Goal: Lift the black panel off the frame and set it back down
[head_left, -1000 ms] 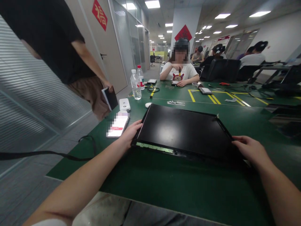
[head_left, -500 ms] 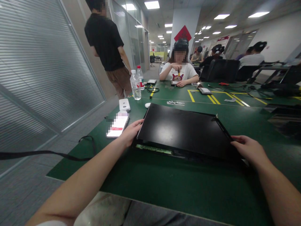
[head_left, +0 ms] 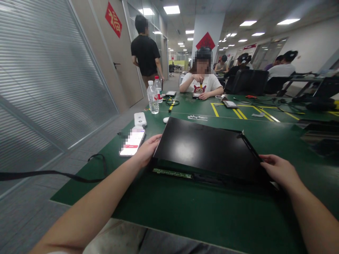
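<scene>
A dark flat display panel (head_left: pixel 203 150) lies face up, tilted, between my hands over the green table (head_left: pixel 185 215). My left hand (head_left: pixel 148 150) grips its left edge, with the fingertips hidden behind the side. At the right edge, my right hand (head_left: pixel 280 171) pinches the panel between thumb and fingers. A thin green circuit board (head_left: pixel 172 173) shows along the near edge, below the glossy surface. Just beyond my left hand lies a lit phone (head_left: pixel 132 143).
A white device (head_left: pixel 140 120) and water bottle (head_left: pixel 153 97) stand at the left. A white mouse-like object (head_left: pixel 166 120) sits behind the panel. Across the table a person (head_left: pixel 202 79) works on a small drive. Dark flat parts (head_left: pixel 319 135) lie at the right.
The panel's near edge has lifted slightly, so a gap opens above the green circuit board. My hands keep their hold. The person in black has walked farther away.
</scene>
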`<state>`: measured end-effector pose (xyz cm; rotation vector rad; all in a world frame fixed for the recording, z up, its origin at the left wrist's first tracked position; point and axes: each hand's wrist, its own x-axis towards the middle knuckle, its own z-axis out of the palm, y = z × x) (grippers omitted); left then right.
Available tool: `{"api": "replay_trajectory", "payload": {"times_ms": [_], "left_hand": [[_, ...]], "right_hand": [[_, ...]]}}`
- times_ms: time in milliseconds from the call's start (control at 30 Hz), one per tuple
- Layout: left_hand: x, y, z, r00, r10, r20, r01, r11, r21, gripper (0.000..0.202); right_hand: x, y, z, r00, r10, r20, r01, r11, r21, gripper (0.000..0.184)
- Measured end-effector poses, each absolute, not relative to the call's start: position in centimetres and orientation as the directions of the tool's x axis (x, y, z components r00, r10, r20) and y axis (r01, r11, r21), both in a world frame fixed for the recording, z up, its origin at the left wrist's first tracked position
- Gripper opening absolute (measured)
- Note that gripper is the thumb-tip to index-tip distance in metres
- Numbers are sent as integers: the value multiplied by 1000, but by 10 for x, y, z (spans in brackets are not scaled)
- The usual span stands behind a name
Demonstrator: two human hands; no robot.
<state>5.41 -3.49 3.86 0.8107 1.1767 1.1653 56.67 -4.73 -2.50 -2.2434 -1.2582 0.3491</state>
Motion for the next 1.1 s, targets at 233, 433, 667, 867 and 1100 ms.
{"api": "replay_trajectory", "payload": {"times_ms": [233, 433, 667, 867, 1100], "left_hand": [[55, -35, 39, 12, 985, -171, -303, 166, 938, 38], [54, -43, 41, 128, 989, -70, -283, 104, 953, 58], [54, -41, 39, 197, 980, -16, -298, 75, 952, 72], [53, -40, 35, 183, 983, -21, -312, 78, 947, 74], [52, -40, 33, 195, 980, 26, -365, 48, 930, 78]], "right_hand": [[560, -49, -21, 524, 851, 34, 718, -419, -556, 41], [553, -50, -19, 534, 844, 50, 710, -415, -568, 43], [552, -51, -19, 509, 860, 21, 668, -380, -640, 54], [552, -51, -17, 516, 855, 39, 693, -390, -606, 53], [552, -49, -17, 541, 840, -27, 643, -434, -631, 61]]}}
